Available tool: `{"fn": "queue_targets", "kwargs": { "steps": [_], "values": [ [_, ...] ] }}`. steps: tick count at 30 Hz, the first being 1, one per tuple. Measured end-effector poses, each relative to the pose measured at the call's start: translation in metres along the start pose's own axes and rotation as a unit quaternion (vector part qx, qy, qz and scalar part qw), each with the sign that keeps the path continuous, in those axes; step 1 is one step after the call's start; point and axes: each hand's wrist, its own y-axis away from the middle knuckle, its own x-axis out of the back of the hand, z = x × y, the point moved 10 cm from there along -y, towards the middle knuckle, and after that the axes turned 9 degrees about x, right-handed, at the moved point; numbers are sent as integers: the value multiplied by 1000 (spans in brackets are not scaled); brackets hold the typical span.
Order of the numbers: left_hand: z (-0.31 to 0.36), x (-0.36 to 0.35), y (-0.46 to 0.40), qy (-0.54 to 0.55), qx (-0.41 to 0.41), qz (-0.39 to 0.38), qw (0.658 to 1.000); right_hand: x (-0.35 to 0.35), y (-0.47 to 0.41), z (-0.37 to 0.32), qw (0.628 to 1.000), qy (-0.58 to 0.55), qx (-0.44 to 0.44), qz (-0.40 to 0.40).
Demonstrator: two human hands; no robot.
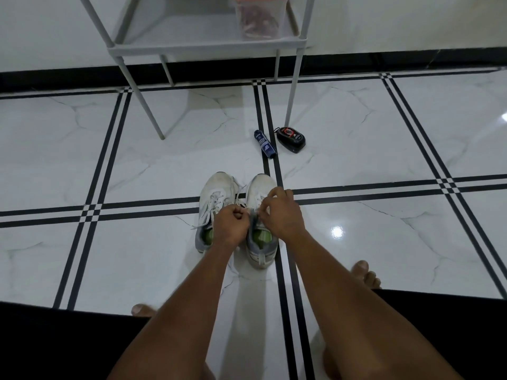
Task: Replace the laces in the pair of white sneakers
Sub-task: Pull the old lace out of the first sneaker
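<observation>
Two white sneakers stand side by side on the tiled floor, toes pointing away from me. The left sneaker (216, 192) still has its white lace threaded, with a loose end trailing on the floor. Over the right sneaker (259, 187) both hands meet at the tongue. My left hand (231, 226) is closed on the white lace of the right sneaker (241, 191). My right hand (279, 212) pinches the same lace near the upper eyelets. Green insoles show inside both shoes.
A dark blue tube (264, 144) and a black shoe-polish sponge case (291, 139) lie on the floor beyond the shoes. A grey metal rack (192, 48) holding a clear tub with a red lid (259, 17) stands by the wall. My bare feet flank the shoes.
</observation>
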Motion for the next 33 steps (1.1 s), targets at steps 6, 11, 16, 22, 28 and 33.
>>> {"fn": "queue_targets", "kwargs": {
  "steps": [6,11,16,22,28,33],
  "values": [
    [-4,0,-4,2,-3,-4,1000,49,28,50,940,-74,-257,212],
    [-5,-1,-7,-3,0,-5,1000,5,6,10,997,-70,-38,13],
    [-4,-2,-7,-9,-10,-2,1000,-9,4,-7,999,-36,16,14],
    [-8,-2,-9,-6,-1,-5,1000,52,32,71,868,-222,-343,281],
    [-10,-2,-10,-12,4,1,1000,2,2,14,992,-95,-78,-5],
    [-7,-1,-8,-10,-1,2,1000,-8,1,-2,995,-99,-7,11]
  ]
}}
